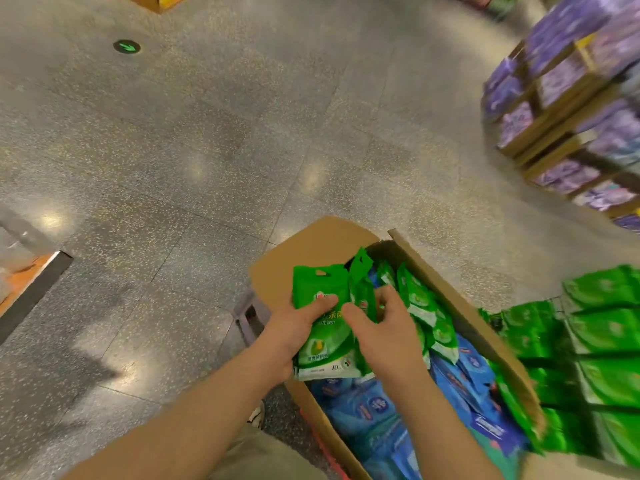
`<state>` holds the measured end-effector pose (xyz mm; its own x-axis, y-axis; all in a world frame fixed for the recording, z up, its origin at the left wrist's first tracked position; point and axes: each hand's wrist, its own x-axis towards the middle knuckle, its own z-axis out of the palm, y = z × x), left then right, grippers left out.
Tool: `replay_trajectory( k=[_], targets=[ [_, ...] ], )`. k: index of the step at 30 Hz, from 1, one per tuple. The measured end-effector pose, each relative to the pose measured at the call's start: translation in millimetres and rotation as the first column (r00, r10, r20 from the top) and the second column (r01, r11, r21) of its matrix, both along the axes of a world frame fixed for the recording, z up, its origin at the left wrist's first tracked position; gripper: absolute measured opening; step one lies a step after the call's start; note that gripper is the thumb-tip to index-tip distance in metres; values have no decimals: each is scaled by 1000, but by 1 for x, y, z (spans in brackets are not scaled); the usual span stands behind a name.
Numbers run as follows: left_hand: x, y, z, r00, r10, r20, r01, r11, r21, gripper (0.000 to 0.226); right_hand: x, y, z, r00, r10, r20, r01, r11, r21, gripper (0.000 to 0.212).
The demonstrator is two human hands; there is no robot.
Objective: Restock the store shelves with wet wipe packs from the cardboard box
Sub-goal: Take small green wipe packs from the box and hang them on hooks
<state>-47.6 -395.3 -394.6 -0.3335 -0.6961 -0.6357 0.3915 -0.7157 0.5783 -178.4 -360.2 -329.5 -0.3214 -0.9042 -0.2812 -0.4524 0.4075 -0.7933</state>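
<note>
An open cardboard box (pixel 311 247) stands on the floor in front of me, filled with green wet wipe packs (pixel 420 299) and blue wet wipe packs (pixel 367 410). My left hand (pixel 294 323) grips a stack of green packs (pixel 322 341) above the box's left edge, thumb across the front pack. My right hand (pixel 381 327) pinches another green pack (pixel 362 289) right beside that stack. At the right, shelf rows (pixel 606 341) hold matching green packs, blurred by motion.
Speckled grey floor spreads ahead and to the left, with a green arrow marker (pixel 127 47). Wooden shelves of purple packs (pixel 561 109) stand at the upper right. An orange-and-black edged fixture (pixel 31 282) sits at the left. A grey crate (pixel 249 313) is beside the box.
</note>
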Motion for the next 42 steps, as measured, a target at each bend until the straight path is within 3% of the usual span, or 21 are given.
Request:
replay_trajectory(
  k=[3,6,9,13,15,17,19,21,24,27,31,34,37,39,42],
  targets=[
    [-13,-3,-4,998,-63,2,64,998,-6,36,-15,8,1,992,0,122,-1,1000,14,37],
    [-24,-2,-7,993,-114,42,116,993,-29,47,-28,17,-4,998,3,60,-3,1000,-1,14],
    [-35,0,-7,992,-113,48,112,994,14,57,-32,24,-5,998,-51,21,51,998,-21,38],
    [-39,5,-2,979,-176,-100,187,976,114,70,-30,30,-8,980,-196,30,194,980,41,68],
    [-36,8,-4,973,-188,-134,198,978,62,58,-27,32,-11,987,-161,16,161,986,42,53],
    [-30,8,-8,967,-213,-142,216,976,6,53,-24,34,-14,983,-129,128,123,991,60,37],
    [-24,6,-11,964,-226,-142,230,973,14,52,-26,33,-16,902,-228,366,204,974,104,24],
    [-17,4,-13,973,-205,-102,210,977,36,51,-37,34,-26,808,-384,447,334,923,188,15],
    [-3,3,-14,985,-142,-98,152,983,103,42,-57,39,-57,809,-542,229,483,834,267,16],
    [9,1,-17,987,-89,-137,108,985,136,29,-67,39,-80,873,-485,-54,480,833,275,13],
    [19,-2,-21,989,-37,-144,59,987,150,27,-68,23,-102,918,-355,-175,395,855,336,50],
    [24,-3,-23,989,-20,-149,41,989,139,46,-67,5,-117,880,-152,-449,360,831,424,74],
    [29,-2,-26,984,10,-179,17,989,149,80,-66,-20,-123,887,-69,-457,335,777,532,96],
    [30,-1,-27,982,18,-186,13,986,163,74,-66,-33,-128,906,-41,-421,315,729,607,107],
    [30,0,-26,990,27,-137,-1,983,183,55,-67,-37,-128,923,-54,-381,302,715,630,98]
  ],
)
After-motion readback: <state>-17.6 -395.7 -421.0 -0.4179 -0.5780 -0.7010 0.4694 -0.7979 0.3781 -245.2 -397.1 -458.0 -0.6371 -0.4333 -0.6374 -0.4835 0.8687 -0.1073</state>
